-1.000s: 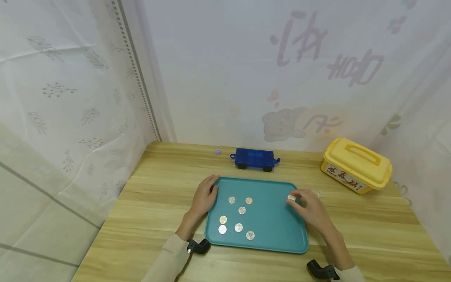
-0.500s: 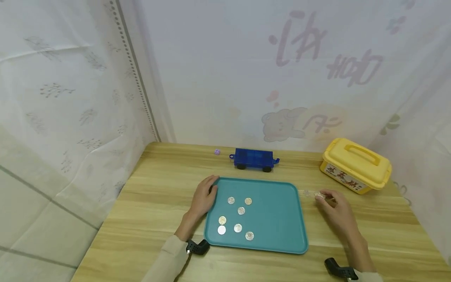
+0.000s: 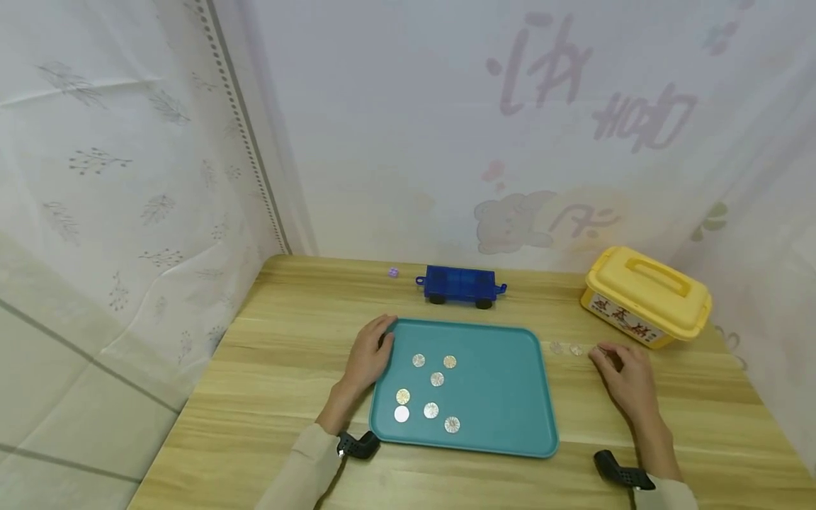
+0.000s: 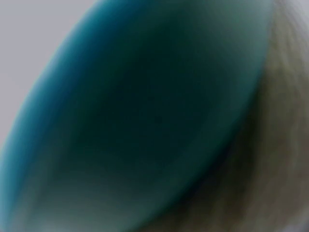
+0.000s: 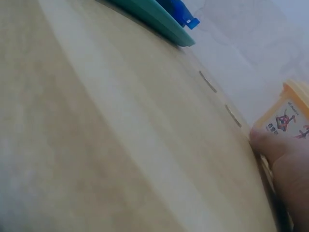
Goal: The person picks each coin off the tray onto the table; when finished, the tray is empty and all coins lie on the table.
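My left hand (image 3: 371,354) rests at the upper left edge of the teal tray (image 3: 510,404), its fingers extended along the rim. On the tray's left half lie several shiny round coin-like discs (image 3: 431,410), silvery and gold-toned, and one looks plain white. To the right of the tray, my right hand (image 3: 627,379) pinches another disc at the tabletop, mostly hidden by thumb and fingertips. Two pale discs lie flat in a row between that hand and the tray: one disc (image 3: 557,348) nearer the tray, one (image 5: 233,116) nearer the thumb.
A yellow lidded box (image 3: 647,294) with a handle stands behind my right hand. Behind the tray sits a blue wheeled toy wagon (image 3: 460,284), with a small purple piece (image 3: 393,272) to its left. A patterned cloth (image 3: 395,142) hangs behind the wooden table (image 3: 274,354).
My right hand has carried a disc from above the tray's right side out to the table, past two discs lying there. The left hand and tray have stayed put.
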The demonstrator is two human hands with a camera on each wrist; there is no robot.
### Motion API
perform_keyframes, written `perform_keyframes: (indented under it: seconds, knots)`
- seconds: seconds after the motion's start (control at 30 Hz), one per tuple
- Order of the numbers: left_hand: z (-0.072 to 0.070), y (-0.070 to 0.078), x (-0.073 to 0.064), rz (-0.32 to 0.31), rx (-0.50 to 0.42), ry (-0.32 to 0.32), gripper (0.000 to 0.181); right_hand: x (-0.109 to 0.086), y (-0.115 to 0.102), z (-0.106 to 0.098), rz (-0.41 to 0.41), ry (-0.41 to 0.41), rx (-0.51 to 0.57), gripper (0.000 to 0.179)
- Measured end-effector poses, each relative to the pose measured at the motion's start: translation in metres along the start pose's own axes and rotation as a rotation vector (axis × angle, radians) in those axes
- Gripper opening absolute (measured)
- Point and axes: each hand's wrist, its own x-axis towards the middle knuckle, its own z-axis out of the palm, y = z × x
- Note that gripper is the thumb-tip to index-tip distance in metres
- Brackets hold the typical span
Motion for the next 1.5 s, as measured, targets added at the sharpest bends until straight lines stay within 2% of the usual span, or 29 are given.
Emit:
perform_keyframes:
  seconds: [0.17, 0.6, 0.9, 1.07, 1.17, 1.3, 1.4, 1.5]
  knots:
    - [-0.001, 0.0, -0.001, -0.002, -0.002, 0.004, 0.038, 0.001, 0.003, 0.003, -0.035, 0.005, -0.014, 0.029]
    - [-0.001, -0.001, -0.002, -0.011, -0.002, 0.005, 0.038, 0.003, 0.001, 0.001, -0.037, -0.005, -0.005, 0.03]
    - [-0.002, -0.003, -0.004, -0.033, 0.008, -0.002, 0.038, 0.0, -0.001, 0.002, 0.045, 0.016, 0.089, 0.032]
    - [-0.005, -0.003, -0.002, -0.009, 0.016, 0.012, 0.038, 0.002, -0.006, 0.002, 0.105, 0.017, 0.116, 0.031]
    - [-0.007, -0.002, 0.001, 0.011, 0.018, 0.023, 0.038, 0.004, -0.013, 0.001, 0.12, -0.013, 0.11, 0.033]
    - [-0.006, -0.001, 0.002, 0.016, 0.015, 0.016, 0.038, 0.003, -0.033, -0.002, 0.112, -0.103, 0.121, 0.037]
    - [-0.004, 0.0, 0.002, 0.01, 0.007, 0.004, 0.038, 0.003, -0.053, -0.002, 0.075, -0.17, 0.15, 0.038]
    - [-0.001, 0.0, 0.002, 0.004, 0.0, -0.004, 0.038, 0.002, -0.074, 0.005, -0.018, -0.214, 0.192, 0.033]
